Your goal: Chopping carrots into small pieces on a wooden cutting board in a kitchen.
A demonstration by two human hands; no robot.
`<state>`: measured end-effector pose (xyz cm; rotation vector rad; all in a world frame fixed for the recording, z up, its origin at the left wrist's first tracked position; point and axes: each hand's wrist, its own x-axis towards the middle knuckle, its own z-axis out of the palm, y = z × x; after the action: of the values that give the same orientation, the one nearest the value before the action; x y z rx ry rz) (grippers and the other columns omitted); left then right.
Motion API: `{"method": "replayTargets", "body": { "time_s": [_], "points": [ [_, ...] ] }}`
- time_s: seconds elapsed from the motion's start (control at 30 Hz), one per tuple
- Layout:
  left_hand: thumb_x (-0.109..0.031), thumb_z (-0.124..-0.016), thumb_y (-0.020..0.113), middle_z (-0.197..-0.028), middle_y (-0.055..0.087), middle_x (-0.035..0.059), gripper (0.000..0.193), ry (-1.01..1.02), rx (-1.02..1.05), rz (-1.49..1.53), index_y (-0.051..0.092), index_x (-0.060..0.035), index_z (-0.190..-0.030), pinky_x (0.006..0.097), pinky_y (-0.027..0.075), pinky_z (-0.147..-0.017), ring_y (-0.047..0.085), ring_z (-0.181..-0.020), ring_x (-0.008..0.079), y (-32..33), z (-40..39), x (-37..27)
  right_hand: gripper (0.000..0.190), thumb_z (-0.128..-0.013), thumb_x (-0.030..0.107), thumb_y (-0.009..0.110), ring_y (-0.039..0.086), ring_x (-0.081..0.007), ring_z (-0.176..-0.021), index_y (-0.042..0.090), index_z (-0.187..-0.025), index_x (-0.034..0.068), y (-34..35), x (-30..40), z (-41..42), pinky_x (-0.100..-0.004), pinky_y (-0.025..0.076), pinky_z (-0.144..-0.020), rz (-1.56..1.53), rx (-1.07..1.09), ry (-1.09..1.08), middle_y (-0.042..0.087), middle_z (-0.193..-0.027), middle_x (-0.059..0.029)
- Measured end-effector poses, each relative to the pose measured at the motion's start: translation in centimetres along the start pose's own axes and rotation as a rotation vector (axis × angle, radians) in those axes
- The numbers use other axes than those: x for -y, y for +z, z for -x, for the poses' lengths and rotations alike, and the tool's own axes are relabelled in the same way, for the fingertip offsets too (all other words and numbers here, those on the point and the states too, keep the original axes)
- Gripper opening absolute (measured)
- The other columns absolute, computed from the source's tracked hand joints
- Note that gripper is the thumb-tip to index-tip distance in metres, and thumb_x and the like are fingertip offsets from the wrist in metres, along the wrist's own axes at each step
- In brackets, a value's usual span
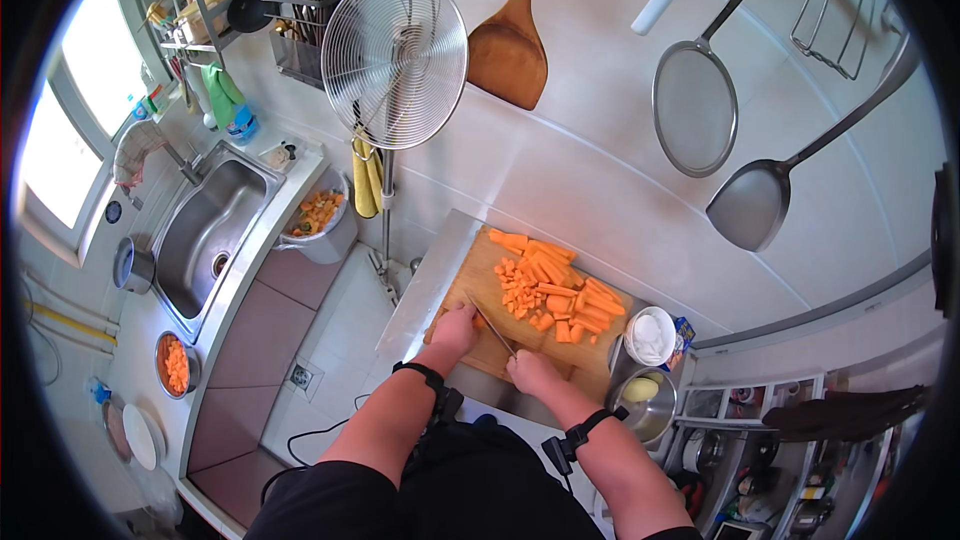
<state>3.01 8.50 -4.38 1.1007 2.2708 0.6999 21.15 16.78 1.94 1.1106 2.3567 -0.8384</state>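
My right hand point(531, 372) grips the handle of a kitchen knife point(491, 326), whose blade slants up and left across a wooden cutting board point(465, 285). Close by the blade, the curled fingers of my left hand point(455, 328) hold a carrot piece point(478, 322) on the board; most of it is hidden. Beyond the knife lie diced carrot point(517, 289) in a loose heap, carrot sticks point(551, 264) behind it, and thicker carrot chunks point(589, 311) to the right.
Right of the board are a white bowl point(634, 349) and a metal bowl point(622, 424) with pale yellow pieces. On the left, a metal bowl of cut carrot point(177, 366) stands near the sink point(199, 240). A strainer point(395, 60) and turners hang above. A bin point(330, 240) holds peelings.
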Motion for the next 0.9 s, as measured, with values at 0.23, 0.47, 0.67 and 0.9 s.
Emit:
{"method": "replayTargets", "body": {
  "time_s": [0.23, 0.47, 0.67, 0.9],
  "points": [
    [-0.013, -0.077, 0.068, -0.105, 0.063, 0.0152, 0.023, 0.014, -0.025, 0.014, 0.065, -0.0061, -0.099, 0.0447, 0.052, -0.086, 0.064, -0.099, 0.0359, -0.3, 0.2, -0.3, 0.042, -0.098, 0.032, 0.046, 0.065, -0.0479, -0.097, 0.066, -0.101, -0.004, 0.8, -1.0, -0.3, -0.0528, 0.05, -0.089, 0.01, -0.012, -0.022, 0.067, -0.098, -0.0332],
    [-0.007, -0.081, 0.061, -0.11, 0.063, 0.0176, 0.021, -0.007, -0.005, 0.043, 0.066, -0.005, -0.102, 0.0458, 0.052, -0.089, 0.064, -0.102, 0.0376, -1.0, 0.4, -1.0, 0.041, -0.099, 0.031, 0.045, 0.065, -0.0479, -0.095, 0.065, -0.097, -0.004, 2.8, -1.3, -1.8, -0.0529, 0.051, -0.088, -0.041, -0.05, -0.021, 0.067, -0.095, -0.0332],
    [-0.008, -0.082, 0.061, -0.11, 0.063, 0.0186, 0.022, -0.019, -0.016, 0.044, 0.065, -0.0045, -0.103, 0.0462, 0.051, -0.09, 0.063, -0.102, 0.0392, -0.2, 0.2, -0.3, 0.041, -0.099, 0.032, 0.046, 0.065, -0.0479, -0.094, 0.065, -0.098, -0.005, 3.5, -1.5, -2.2, -0.0528, 0.051, -0.087, -0.056, -0.07, -0.024, 0.067, -0.095, -0.0327],
    [-0.01, -0.08, 0.065, -0.115, 0.059, 0.0192, 0.026, -0.036, 0.026, 0.044, 0.063, -0.0048, -0.106, 0.0462, 0.05, -0.092, 0.061, -0.106, 0.0383, -0.3, 0.2, -0.2, 0.04, -0.097, 0.031, 0.047, 0.065, -0.0469, -0.097, 0.067, -0.099, -0.004, 2.7, -2.1, -2.9, -0.0516, 0.051, -0.089, -0.071, 0.002, -0.036, 0.067, -0.098, -0.0317]
  ]
}}
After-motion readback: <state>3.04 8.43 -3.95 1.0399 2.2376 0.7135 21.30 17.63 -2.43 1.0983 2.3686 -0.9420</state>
